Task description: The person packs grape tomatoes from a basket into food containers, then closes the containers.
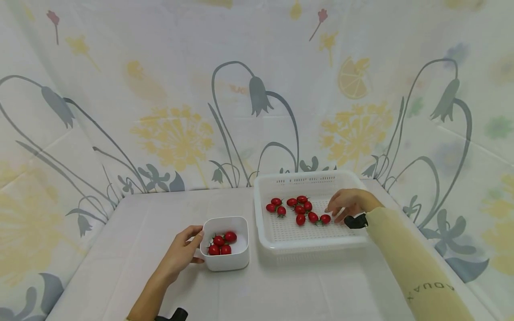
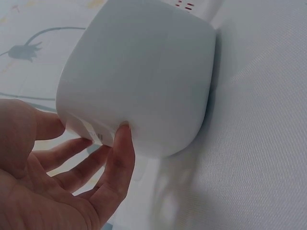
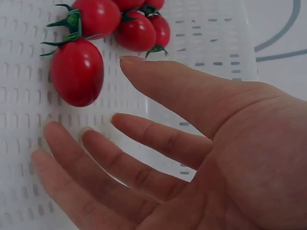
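My left hand (image 1: 182,249) holds a white square container (image 1: 229,263) at its left side. In the left wrist view, the curled fingers (image 2: 123,143) press on its outer wall, with the thumb by the rim. Several cherry tomatoes (image 1: 218,240) lie inside it. Over the right part of a white perforated basket (image 1: 277,244), my right hand (image 1: 350,203) has its fingers spread and bent a little, with nothing between them. Nearest to it lies a red cherry tomato (image 3: 77,73) with a green stem, just beyond the fingertips in the right wrist view.
More cherry tomatoes (image 1: 299,209) lie grouped in the basket's left and middle. Container and basket stand side by side on a white-covered table (image 1: 160,214). A patterned cloth (image 1: 180,89) hangs behind it and along both sides.
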{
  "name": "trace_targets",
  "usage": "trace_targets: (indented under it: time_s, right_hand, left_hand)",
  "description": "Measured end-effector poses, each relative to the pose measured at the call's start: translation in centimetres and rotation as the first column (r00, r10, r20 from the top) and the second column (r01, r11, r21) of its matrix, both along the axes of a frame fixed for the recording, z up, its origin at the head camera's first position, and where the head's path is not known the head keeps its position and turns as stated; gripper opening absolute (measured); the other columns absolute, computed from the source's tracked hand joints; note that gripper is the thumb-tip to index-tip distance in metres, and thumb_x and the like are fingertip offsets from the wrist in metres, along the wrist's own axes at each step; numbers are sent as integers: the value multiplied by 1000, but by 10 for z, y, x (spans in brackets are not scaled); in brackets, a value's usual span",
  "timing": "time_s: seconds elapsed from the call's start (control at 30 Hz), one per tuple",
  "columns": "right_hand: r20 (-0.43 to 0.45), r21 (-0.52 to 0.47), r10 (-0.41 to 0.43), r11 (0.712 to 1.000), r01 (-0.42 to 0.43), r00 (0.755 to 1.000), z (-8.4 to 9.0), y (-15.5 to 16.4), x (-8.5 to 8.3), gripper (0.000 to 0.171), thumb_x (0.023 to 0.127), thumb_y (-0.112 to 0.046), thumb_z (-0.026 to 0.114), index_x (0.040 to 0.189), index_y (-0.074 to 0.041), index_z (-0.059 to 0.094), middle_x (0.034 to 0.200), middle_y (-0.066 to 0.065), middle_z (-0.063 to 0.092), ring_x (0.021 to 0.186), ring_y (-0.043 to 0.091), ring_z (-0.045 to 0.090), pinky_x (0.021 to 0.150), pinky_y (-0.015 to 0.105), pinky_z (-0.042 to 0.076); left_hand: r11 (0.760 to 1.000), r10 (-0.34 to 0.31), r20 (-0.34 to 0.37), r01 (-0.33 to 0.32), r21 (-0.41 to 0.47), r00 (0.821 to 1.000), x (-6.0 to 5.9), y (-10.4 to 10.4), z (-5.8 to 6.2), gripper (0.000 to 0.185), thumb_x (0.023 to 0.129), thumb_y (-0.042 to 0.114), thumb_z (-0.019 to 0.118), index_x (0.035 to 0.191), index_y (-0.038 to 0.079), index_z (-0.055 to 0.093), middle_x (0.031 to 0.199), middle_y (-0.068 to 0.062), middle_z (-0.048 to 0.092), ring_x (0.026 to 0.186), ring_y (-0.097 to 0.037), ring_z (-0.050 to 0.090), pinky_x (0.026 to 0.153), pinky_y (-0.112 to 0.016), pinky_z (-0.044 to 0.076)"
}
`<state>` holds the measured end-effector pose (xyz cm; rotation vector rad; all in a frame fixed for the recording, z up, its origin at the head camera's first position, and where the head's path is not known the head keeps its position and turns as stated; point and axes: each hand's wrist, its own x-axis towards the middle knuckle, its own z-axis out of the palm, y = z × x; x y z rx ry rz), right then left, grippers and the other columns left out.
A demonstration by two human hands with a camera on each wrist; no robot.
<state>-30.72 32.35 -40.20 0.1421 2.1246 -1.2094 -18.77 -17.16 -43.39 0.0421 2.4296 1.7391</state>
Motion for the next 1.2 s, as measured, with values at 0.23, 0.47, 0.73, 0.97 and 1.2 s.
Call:
trace_targets:
  time_s: [0.23,0.47,0.73,0.97,1.2]
  right_hand:
    - [56,0,-4,1000,4,998,-6,-8,1,24,97,-7,65,114,9,62,92,19,62,76,27,72,76,35,63]
    - [42,34,6,999,-7,999,-9,-16,-1,15,96,-7,68,103,6,65,86,16,66,73,23,73,75,35,63]
    - [20,49,39,998,-40,999,-11,-24,-3,12,95,-5,69,100,5,68,88,13,64,76,22,72,80,36,63]
    - [2,-21,21,1000,-21,1000,-7,-27,-3,6,94,0,68,97,4,68,87,10,61,76,18,66,84,38,62]
    - [-58,-57,17,998,-21,998,3,-28,-2,12,94,-1,69,104,5,66,92,10,65,75,16,68,85,37,62]
  left_hand:
    - [1000,-7,-7,7,1,1000,-1,0,-2,40,109,22,51,142,0,52,139,-21,55,112,-36,62,73,-42,64]
    - [1000,-9,-10,9,1,1000,-1,0,-2,40,109,22,51,141,-1,52,138,-21,55,111,-34,62,72,-42,64]
    - [1000,-6,-6,6,3,1000,-1,0,-2,39,109,22,51,141,0,52,137,-21,56,108,-32,62,72,-41,64]
    - [1000,-9,0,9,17,1000,-1,-1,-3,40,109,23,50,142,0,52,138,-21,55,109,-33,62,72,-40,64]
    - [1000,-6,-1,6,30,1000,-2,-3,-3,39,109,23,51,142,1,53,138,-19,56,108,-32,62,71,-39,64]
